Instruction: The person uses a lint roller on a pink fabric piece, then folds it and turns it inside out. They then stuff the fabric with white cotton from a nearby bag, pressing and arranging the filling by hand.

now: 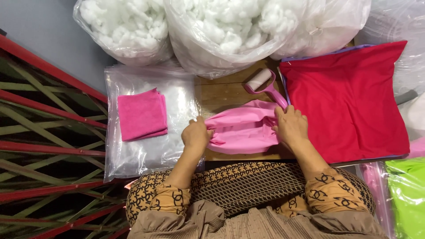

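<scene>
Both hands' grip pinches pink cover [242, 128] on wooden table [223, 90].

Left hand [197, 134] and right hand [290, 127] grip a pink cloth [243, 128] on the tabletop [226, 90], lint roller [263, 84] just beyond

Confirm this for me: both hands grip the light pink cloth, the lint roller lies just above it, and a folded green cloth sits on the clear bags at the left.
Not quite. The folded cloth on the clear bags is dark pink, not green, as the head view shows. The rest holds: left hand and right hand grip the light pink cloth, with the lint roller just above it.
</scene>
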